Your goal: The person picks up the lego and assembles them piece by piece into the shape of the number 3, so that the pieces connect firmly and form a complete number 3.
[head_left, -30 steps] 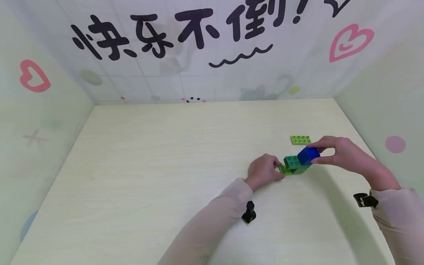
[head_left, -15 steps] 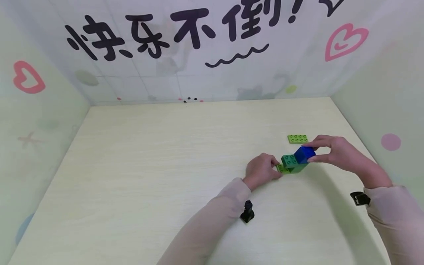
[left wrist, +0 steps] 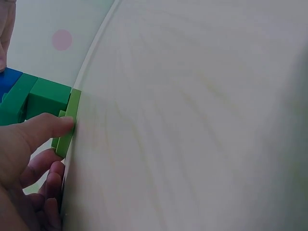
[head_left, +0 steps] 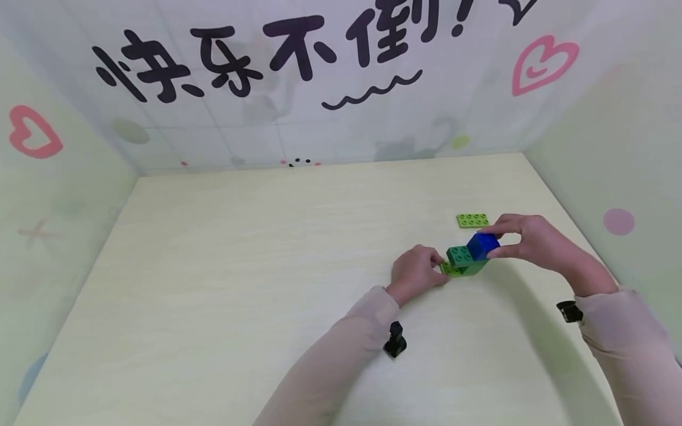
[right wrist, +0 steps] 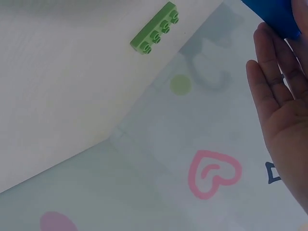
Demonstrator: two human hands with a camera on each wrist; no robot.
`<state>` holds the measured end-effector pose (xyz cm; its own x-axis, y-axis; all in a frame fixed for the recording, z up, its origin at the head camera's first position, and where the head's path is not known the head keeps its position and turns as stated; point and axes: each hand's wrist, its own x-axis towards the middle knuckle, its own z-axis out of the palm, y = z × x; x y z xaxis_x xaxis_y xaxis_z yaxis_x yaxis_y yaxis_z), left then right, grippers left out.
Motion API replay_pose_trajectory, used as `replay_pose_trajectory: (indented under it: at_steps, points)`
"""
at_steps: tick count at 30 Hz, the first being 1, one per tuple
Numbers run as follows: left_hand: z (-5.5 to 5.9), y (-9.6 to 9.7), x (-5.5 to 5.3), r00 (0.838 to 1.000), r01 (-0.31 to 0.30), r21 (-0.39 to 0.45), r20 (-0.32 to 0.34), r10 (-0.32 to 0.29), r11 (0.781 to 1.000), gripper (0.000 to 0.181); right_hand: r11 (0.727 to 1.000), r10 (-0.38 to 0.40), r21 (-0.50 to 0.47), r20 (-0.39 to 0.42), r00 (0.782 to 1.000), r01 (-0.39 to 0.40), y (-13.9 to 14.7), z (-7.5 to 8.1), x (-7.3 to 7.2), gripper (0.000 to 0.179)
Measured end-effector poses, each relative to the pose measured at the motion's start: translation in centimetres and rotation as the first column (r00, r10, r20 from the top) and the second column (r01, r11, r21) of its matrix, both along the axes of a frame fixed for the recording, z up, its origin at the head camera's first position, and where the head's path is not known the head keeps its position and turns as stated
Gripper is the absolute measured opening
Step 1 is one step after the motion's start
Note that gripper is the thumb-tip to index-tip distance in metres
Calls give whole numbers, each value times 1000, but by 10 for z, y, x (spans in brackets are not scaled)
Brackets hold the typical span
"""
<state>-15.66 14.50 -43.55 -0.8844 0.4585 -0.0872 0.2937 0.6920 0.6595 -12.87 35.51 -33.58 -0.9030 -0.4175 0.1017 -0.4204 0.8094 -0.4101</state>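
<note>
"So, from the left, what's the left hand (head_left: 417, 269) doing?"

"Pinching the lime-green plate (head_left: 450, 270) at its end. If that grip slackens, I'd expect the plate to skid under any push."

"And the green studded brick (head_left: 460, 256) just right of it?"

"It could tip or pop off if pressed off-centre. The loose eight-stud plate (head_left: 472, 220) lies behind, where a knuckle might knock it."

"Then the blue brick (head_left: 482, 247)?"

"Held between the right hand's (head_left: 538, 242) thumb and fingers, touching the green. I can't tell whether it's seated; a slant could jam it."
</note>
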Motion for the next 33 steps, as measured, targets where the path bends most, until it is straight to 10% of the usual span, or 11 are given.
replay_pose_trajectory:
  at_steps: [14, 33]
  points:
    - [2, -3, 0, 1000, -18, 7, 20, 18, 1000, 31, 999, 6, -49, -3, 1000, -6, 0, -6, 0, 40]
    - [5, -3, 3, 999, -12, 5, 37, 12, 1000, 28, 974, 11, -220, 267, 964, 50, 10, -4, -4, 42]
